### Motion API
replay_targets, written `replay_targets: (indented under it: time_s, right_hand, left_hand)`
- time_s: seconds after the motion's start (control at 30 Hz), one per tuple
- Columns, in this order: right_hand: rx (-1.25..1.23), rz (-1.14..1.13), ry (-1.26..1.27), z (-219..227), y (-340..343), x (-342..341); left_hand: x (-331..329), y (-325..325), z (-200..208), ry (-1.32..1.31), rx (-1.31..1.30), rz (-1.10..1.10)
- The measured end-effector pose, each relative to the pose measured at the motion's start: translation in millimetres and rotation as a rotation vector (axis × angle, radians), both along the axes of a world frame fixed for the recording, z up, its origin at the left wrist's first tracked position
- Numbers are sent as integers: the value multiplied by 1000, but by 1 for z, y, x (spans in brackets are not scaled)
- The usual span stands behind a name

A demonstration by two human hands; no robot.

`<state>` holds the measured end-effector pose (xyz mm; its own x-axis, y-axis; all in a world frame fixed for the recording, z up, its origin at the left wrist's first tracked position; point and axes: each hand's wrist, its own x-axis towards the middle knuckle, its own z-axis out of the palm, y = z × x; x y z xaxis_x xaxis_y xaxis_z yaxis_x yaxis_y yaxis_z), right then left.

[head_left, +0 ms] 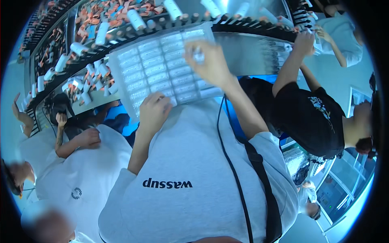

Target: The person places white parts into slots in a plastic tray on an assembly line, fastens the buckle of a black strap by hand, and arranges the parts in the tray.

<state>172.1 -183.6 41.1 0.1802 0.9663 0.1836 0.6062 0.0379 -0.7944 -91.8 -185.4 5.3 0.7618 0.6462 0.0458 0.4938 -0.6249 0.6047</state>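
Note:
A clear plastic tray [150,83] with rows of oblong compartments lies tilted in front of my chest. Many of the compartments hold clear, shiny pieces. My left hand [154,109] is at the tray's near edge, its fingers curled in and closed on that edge. Over the right part of the tray my right hand [210,65] is raised and slightly blurred. Its fingers are bent together around a small, pale, shiny thing [198,55], whose kind I cannot make out.
Beyond the tray runs a dark conveyor [162,23] with white cylinders and orange-tipped pegs. A bin of orange and grey parts [109,18] lies behind it. White cylinders [91,79] are heaped to the left. Co-workers sit close at left [85,162] and right [312,117].

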Motion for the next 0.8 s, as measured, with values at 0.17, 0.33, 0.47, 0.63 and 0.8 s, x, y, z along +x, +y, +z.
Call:
replay_targets:
  time_s: [0.17,0.33,0.47,0.63,0.8]
  right_hand:
    - [-187,200,-398,-18,-90,18]
    - [-144,191,-480,-10,-92,22]
    - [-179,215,-444,-21,-95,30]
    - [-171,43,-25,-9,-95,36]
    - [-151,-228,544,-23,-85,30]
  left_hand:
    - [-3,-6,-1,-26,-15,10]
    - [-1,-11,-1,63,0,21]
    - [3,5,14,-74,-48,-50]
    - [4,28,7,-191,-561,160]
    - [48,47,-7,-404,-604,259]
